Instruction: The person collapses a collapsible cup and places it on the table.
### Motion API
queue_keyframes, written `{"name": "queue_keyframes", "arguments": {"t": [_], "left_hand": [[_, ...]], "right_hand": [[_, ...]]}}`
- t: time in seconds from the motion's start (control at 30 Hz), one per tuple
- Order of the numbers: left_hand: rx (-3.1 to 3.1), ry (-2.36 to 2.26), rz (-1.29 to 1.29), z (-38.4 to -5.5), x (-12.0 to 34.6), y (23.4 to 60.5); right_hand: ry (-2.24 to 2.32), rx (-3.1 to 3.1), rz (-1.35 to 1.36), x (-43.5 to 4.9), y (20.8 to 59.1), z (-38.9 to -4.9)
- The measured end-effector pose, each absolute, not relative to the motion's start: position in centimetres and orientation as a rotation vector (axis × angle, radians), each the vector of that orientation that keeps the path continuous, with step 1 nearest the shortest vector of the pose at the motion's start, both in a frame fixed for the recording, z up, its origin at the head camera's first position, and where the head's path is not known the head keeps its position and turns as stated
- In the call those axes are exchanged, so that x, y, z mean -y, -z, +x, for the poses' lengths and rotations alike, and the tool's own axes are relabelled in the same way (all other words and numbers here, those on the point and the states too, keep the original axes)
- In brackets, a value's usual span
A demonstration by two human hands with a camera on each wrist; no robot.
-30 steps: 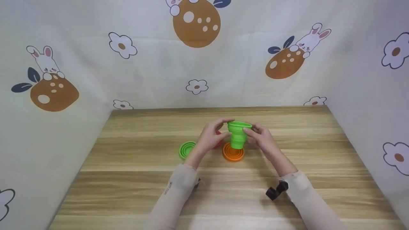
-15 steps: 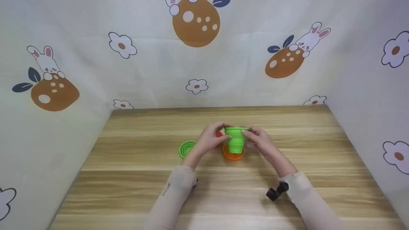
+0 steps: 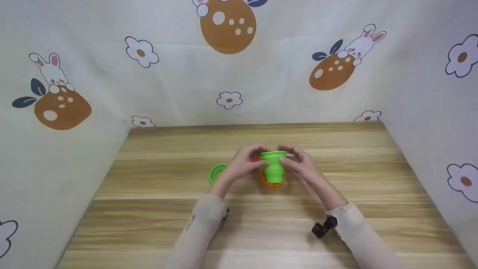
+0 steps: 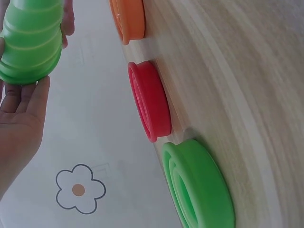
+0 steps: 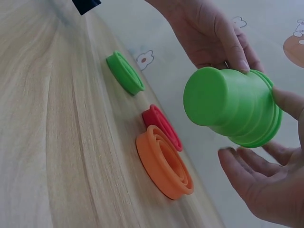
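Note:
A green collapsible cup (image 3: pixel 274 167), expanded to its full height with the rim up, is held over the table between both hands. My left hand (image 3: pixel 241 162) grips its left side near the rim, the thumb on the near face. From the right, my right hand (image 3: pixel 304 164) holds it with the thumb at the upper wall; in the right wrist view several of its fingers stand loosely around the cup. Below lies a flattened orange collapsible cup (image 5: pixel 164 164), partly covered in the head view. A flattened red collapsible cup (image 4: pixel 149 101) sits behind my left hand.
Left of the red one, a flattened green collapsible cup (image 3: pixel 216 173) lies on the wooden table (image 3: pixel 157 220). A pale curtain (image 3: pixel 179 74) with rabbit and flower prints stands around the table's back and sides. A black wrist camera (image 3: pixel 324 226) juts from my right sleeve.
Both hands have brought the green cup lower and slightly left, over the orange one. Its rim was tilted and now sits nearly level. The right fingers have shifted along the rim.

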State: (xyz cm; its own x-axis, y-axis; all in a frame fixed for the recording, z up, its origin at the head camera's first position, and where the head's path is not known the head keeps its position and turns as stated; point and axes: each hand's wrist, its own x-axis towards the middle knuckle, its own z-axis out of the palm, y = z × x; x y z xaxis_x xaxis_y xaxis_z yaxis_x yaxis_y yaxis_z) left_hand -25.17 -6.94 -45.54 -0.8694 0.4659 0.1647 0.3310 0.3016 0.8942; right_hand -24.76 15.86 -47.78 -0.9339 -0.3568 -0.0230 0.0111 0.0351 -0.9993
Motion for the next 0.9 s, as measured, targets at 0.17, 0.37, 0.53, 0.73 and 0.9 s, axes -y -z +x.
{"name": "queue_keyframes", "arguments": {"t": [0.17, 0.37, 0.53, 0.73, 0.9], "left_hand": [[-2.420, -1.637, 0.778, -25.04, 7.12, 45.47], [-2.403, -1.637, 0.808, -24.88, 7.23, 45.56], [-2.369, -1.651, 0.812, -24.76, 7.29, 45.77], [-2.324, -1.675, 0.784, -24.59, 7.30, 45.92], [-2.386, -1.628, 0.776, -24.48, 7.25, 45.95]], "right_hand": [[1.997, -2.114, -0.505, -15.79, 47.59, -24.46], [2.052, -2.131, -0.567, -15.57, 47.67, -24.35], [2.029, -2.161, -0.543, -15.43, 47.72, -24.28], [2.028, -2.165, -0.514, -15.17, 47.78, -24.24], [2.046, -2.182, -0.503, -14.95, 47.86, -24.16]]}}
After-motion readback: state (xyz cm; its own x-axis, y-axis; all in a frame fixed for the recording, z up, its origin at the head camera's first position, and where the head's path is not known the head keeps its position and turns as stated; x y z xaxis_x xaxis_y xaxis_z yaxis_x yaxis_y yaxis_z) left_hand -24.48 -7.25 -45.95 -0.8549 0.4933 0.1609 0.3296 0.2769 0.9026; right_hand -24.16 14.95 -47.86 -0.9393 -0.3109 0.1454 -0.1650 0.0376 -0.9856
